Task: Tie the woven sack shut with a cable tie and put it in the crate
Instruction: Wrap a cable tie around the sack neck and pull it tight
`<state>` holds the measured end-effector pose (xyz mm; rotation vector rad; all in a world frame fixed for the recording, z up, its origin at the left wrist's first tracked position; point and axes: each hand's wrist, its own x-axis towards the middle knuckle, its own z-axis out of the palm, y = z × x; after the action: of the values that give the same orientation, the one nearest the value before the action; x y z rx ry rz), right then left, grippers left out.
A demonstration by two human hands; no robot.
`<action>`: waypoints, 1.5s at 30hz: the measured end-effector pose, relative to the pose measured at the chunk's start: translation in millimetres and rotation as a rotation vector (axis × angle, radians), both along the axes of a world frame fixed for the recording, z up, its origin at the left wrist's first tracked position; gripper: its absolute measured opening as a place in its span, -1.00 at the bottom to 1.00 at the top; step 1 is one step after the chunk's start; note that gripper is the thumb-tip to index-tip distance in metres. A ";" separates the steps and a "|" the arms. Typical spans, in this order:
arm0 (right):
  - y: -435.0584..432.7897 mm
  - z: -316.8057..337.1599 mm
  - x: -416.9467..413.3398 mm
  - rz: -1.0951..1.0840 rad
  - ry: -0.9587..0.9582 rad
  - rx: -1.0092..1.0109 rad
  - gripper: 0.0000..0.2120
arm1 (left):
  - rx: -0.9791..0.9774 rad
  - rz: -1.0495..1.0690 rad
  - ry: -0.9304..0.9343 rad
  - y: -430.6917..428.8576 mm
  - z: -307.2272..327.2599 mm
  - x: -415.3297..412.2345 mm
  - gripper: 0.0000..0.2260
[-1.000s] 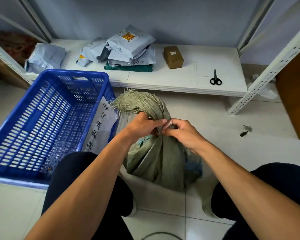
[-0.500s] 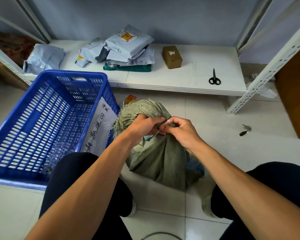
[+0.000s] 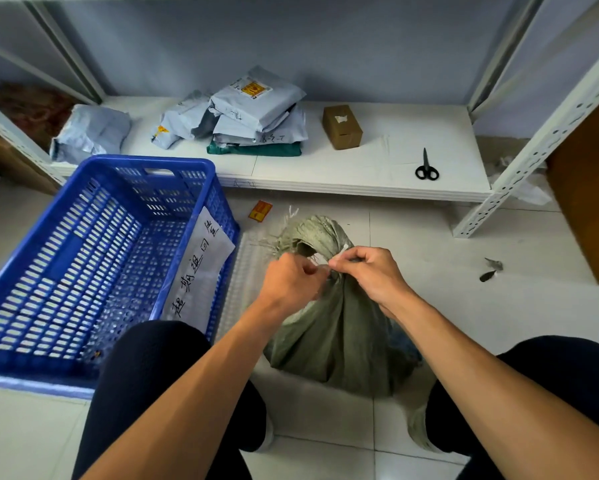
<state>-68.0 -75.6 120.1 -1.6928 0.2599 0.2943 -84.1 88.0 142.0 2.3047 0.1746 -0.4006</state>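
At the bottom of the frame we see two knees in dark trousers, with both forearms reaching up between them. The hands meet just above the middle of the frame, at the gathered neck of the sack (image 3: 336, 334). The sack stands on the tiled floor (image 3: 429, 306) between the knees, outside the crate (image 3: 159, 163) and just to its right.

The left hand (image 3: 293, 282) is curled tight against the neck and pinches there. We cannot tell whether it has cloth or tie under its fingers. The right hand (image 3: 370, 275) pinches the white cable tie (image 3: 339, 254) between thumb and forefinger, fingertip to fingertip with the left. Above the hands the sack's frayed mouth folds over.

The blue crate fills the left of the frame, tilted, with a handwritten label (image 3: 201, 265) on its right wall. Past the sack a red card (image 3: 260, 211) lies on the floor, and at right of centre we see two dark scraps (image 3: 492, 269).

Further up runs a white shelf (image 3: 360, 174). On it lie scissors (image 3: 427, 168) to the right, a brown box (image 3: 342, 127) in the middle, a stack of grey parcels (image 3: 256, 112) to its left and one more parcel (image 3: 90, 131) at the far left.
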 end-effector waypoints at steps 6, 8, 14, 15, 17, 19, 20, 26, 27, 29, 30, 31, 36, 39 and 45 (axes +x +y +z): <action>0.5 -2.8 -0.7 0.035 -0.016 -0.010 -0.95 | 0.076 0.035 0.042 -10.2 -11.2 -2.3 -0.64; 0.5 -2.1 -0.6 0.062 -0.008 0.006 -0.96 | 0.059 0.055 0.059 -10.0 -12.5 -1.5 -0.66; -1.5 -1.0 -0.1 0.137 0.027 -0.002 -0.96 | 0.001 0.115 0.103 -11.3 -16.2 3.4 -0.62; -2.6 -1.2 0.4 0.146 0.032 -0.005 -0.96 | -0.041 0.133 0.122 -11.6 -16.5 5.0 -0.61; -4.7 0.3 1.1 0.160 0.034 -0.008 -0.97 | -0.128 0.167 0.144 -12.6 -13.9 6.7 -0.59; -5.3 1.7 1.0 0.174 0.039 -0.008 -0.97 | -0.172 0.178 0.153 -13.0 -10.7 6.5 -0.55; -5.8 2.9 0.8 0.181 0.042 -0.007 -0.96 | -0.178 0.175 0.152 -13.7 -9.4 6.5 -0.53; -8.7 1.6 0.7 0.024 0.071 0.158 -0.92 | -0.056 0.091 0.097 -16.1 -24.8 8.8 -0.62; -10.2 0.2 1.8 -0.011 0.085 0.203 -0.89 | -0.021 0.079 0.096 -16.1 -29.1 8.4 -0.64; -14.9 -2.4 4.0 -0.060 0.106 0.278 -0.87 | 0.007 0.032 0.110 -16.5 -36.5 7.6 -0.66; -16.4 -3.1 4.9 -0.067 0.114 0.302 -0.86 | 0.008 0.009 0.115 -16.4 -39.6 7.0 -0.66; -17.8 -4.1 5.4 -0.065 0.119 0.312 -0.87 | 0.013 -0.014 0.113 -16.6 -42.0 6.3 -0.65; -19.7 -5.4 6.3 -0.041 0.124 0.305 -0.88 | 0.095 -0.119 0.003 -13.5 -51.7 6.8 -0.64; -21.7 -6.7 7.0 -0.034 0.120 0.297 -0.89 | 0.156 -0.153 -0.108 -9.2 -50.1 7.4 -0.70; -24.7 -5.4 8.9 -0.019 0.143 0.292 -0.91 | 0.299 -0.236 -0.209 -2.2 -37.9 5.3 -0.71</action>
<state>-59.0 -100.3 114.7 -1.3823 0.3224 0.4187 -78.8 85.8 104.0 2.6550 -0.1530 -0.2616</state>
